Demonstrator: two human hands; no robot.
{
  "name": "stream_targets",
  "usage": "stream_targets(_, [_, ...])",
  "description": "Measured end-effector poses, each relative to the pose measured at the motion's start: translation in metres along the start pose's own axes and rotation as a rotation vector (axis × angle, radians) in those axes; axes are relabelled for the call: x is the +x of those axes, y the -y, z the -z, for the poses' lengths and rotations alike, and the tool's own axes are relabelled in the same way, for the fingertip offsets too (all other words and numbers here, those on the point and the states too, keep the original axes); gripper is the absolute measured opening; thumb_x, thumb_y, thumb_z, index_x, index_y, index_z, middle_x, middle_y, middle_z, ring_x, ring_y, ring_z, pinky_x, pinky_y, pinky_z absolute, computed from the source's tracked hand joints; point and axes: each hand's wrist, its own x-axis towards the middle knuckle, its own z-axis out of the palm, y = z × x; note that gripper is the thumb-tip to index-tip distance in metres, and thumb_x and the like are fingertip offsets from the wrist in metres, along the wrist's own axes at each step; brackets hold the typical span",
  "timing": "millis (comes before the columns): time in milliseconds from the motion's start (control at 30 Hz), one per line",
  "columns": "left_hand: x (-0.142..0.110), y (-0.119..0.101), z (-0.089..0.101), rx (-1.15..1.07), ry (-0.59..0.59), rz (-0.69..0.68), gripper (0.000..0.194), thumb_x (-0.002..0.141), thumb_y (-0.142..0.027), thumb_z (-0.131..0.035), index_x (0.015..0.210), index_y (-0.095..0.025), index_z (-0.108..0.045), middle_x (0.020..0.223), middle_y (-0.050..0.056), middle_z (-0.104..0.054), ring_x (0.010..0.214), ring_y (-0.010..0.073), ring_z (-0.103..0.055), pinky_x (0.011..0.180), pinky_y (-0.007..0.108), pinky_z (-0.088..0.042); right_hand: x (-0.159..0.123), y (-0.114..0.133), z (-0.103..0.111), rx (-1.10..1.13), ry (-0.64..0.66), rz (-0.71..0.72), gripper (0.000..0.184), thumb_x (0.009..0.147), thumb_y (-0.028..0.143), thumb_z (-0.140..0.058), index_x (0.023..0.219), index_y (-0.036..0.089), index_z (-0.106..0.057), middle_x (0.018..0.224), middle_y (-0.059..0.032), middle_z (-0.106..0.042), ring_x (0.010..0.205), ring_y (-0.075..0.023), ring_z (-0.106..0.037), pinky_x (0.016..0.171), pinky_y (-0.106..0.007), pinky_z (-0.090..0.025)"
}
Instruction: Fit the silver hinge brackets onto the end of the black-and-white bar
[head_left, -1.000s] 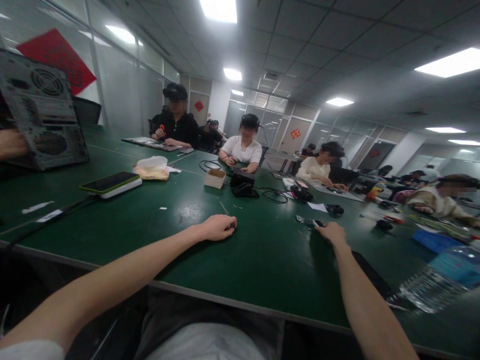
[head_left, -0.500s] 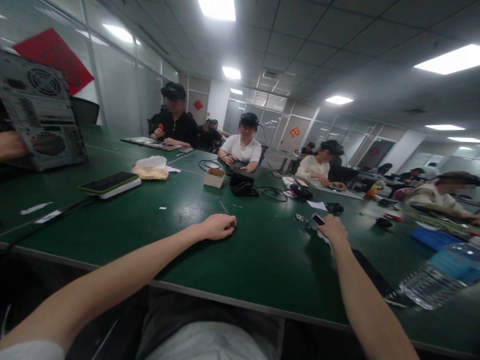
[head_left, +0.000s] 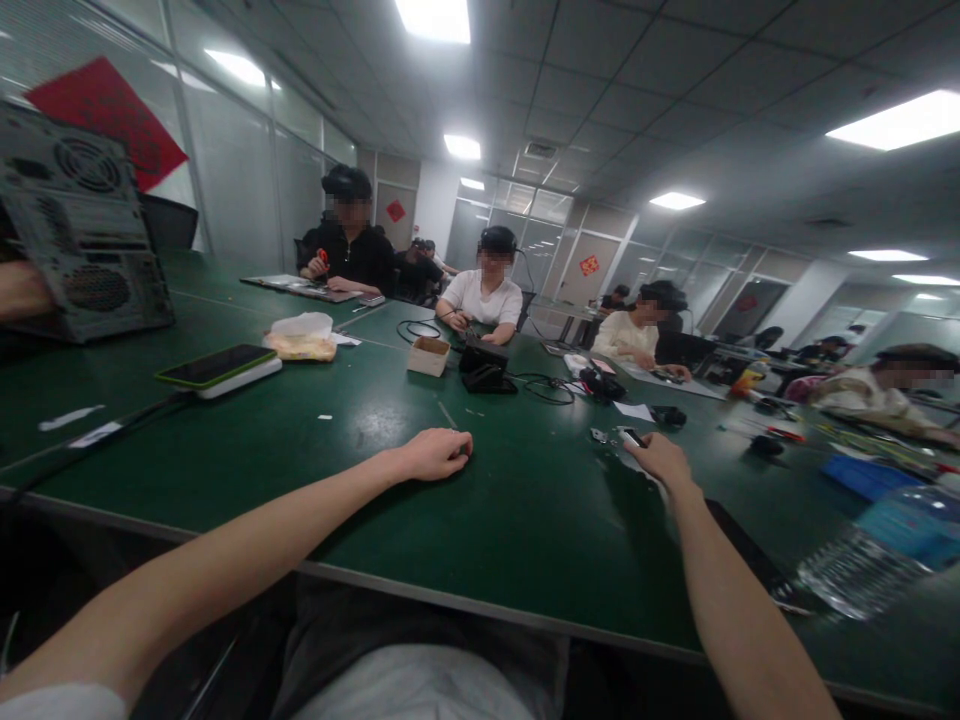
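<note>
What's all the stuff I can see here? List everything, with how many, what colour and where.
Near table: one, green, foreground
Computer case: one, grey, far left
Phone: one, dark with green edge, left
White slab: one, under the phone
Open box: one, cream, centre
Black device: one, beside the box
Blue tray: one, right
Bottle: one, clear with blue, right
Ceiling lights: several, white, overhead
Other people: several, mixed clothing, around and beyond
Small tools and scraps: too blurred to count
Left hand: one, bare, on the table, contents unclear
Right hand: one, bare, holding a small dark item
</note>
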Motion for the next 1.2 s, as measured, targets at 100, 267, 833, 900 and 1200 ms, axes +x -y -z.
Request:
stream_targets(100, [0.000, 0.001, 0.000, 0.004, -0.005, -0.006, 0.015, 0.088, -0.024, -0.047, 0.099, -0.021, -0.056, 0.086, 0.001, -0.066, 0.076, 0.0169, -0.062, 0.062, 0.024, -0.041, 0.003, 0.000, 0.002, 0.029, 0.093, 0.040, 0.044, 0.085, 0.050, -0.048, 0.099, 0.012, -0.068, 0.097, -0.0158, -0.069, 0.093, -0.0284, -0.064, 0.076, -0.032, -0.046])
stream_targets(267, [0.001, 0.001, -0.001, -0.005, 0.002, -0.002, 0.015, 0.088, -0.024, -0.047, 0.100, -0.021, -0.055, 0.087, 0.001, -0.066, 0.077, 0.0171, -0.062, 0.062, 0.024, -0.041, 0.005, -0.002, 0.003, 0.052, 0.120, 0.042, 0.046, 0.089, 0.043, -0.042, 0.100, 0.009, -0.071, 0.099, -0.0181, -0.069, 0.096, -0.0274, -0.064, 0.077, -0.028, -0.045])
stream_targets(833, [0.000, 0.001, -0.001, -0.009, 0.001, 0.001, 0.016, 0.087, -0.024, -0.047, 0.100, -0.021, -0.056, 0.087, 0.002, -0.066, 0.078, 0.0178, -0.061, 0.065, 0.025, -0.042, 0.020, -0.014, -0.006, 0.065, 0.173, 0.063, 0.056, 0.093, 0.036, -0.026, 0.085, 0.008, -0.074, 0.095, -0.0184, -0.069, 0.087, -0.0264, -0.064, 0.072, -0.029, -0.044])
stream_targets(900, [0.000, 0.001, -0.001, -0.013, -0.002, -0.005, 0.016, 0.088, -0.024, -0.046, 0.100, -0.021, -0.056, 0.088, 0.002, -0.066, 0.078, 0.0178, -0.061, 0.065, 0.025, -0.042, 0.020, -0.014, -0.006, 0.070, 0.176, 0.063, 0.056, 0.093, 0.036, -0.026, 0.082, 0.010, -0.074, 0.091, -0.0168, -0.070, 0.084, -0.0257, -0.064, 0.072, -0.029, -0.044])
stream_targets(1200, [0.000, -0.001, 0.001, -0.006, 0.006, -0.001, 0.015, 0.088, -0.024, -0.046, 0.099, -0.020, -0.056, 0.087, 0.003, -0.066, 0.077, 0.0177, -0.061, 0.064, 0.025, -0.042, 0.010, -0.010, 0.002, 0.036, 0.034, 0.047, 0.049, 0.090, 0.043, -0.032, 0.100, 0.011, -0.069, 0.101, -0.0185, -0.067, 0.095, -0.0297, -0.062, 0.077, -0.033, -0.044])
